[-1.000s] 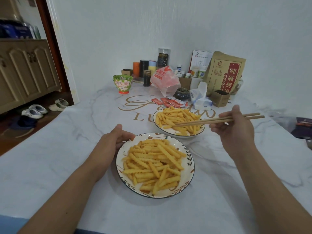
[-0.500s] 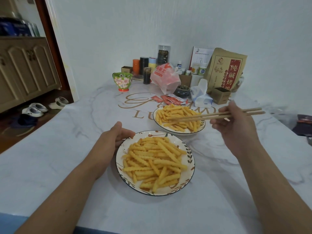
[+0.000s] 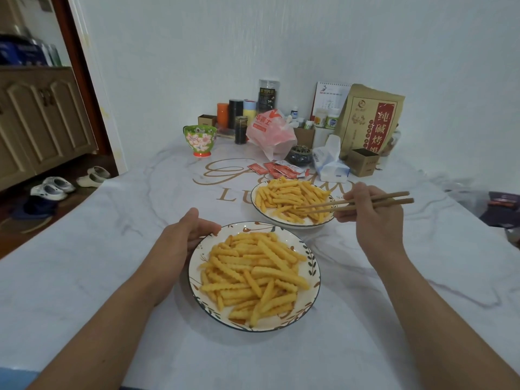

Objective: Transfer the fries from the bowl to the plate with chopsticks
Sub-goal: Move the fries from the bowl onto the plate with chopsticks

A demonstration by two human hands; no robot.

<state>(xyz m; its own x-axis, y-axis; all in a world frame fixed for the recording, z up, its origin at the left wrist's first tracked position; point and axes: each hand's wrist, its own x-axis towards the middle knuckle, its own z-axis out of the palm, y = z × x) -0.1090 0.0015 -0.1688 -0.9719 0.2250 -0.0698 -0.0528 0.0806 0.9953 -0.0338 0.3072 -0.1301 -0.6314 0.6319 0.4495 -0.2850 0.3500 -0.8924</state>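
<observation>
Chopsticks [image 3: 363, 203] sit pinched in your R hand [image 3: 371, 218], fingers curled round both sticks near mid-length, thumb on the near side. Butt ends stick out to the right past the knuckles; tips reach left over the far bowl [image 3: 320, 225] and lie among its fries [image 3: 289, 198]. Sticks are nearly parallel w/ a narrow gap at the tips; can't tell if a fry is caught between them.

L hand [image 3: 183, 237] rests on the table [image 3: 84, 263] at the left edge of the near plate [image 3: 312, 302], thumb up, fingers loosely curled w/ tips against the rim. It grips nothing you can see.

Plate has a leaf-pattern rim and carries a heap of crinkle-cut fries [image 3: 253, 274], just in front of you, between both forearms. Bowl sits just behind it and a bit to the right, apart from it.

Behind the bowl: red sauce packets [image 3: 278, 170], a tissue pack [image 3: 329, 164], a green floral cup [image 3: 200, 140] and a brown paper bag [image 3: 368, 122] by the wall.
</observation>
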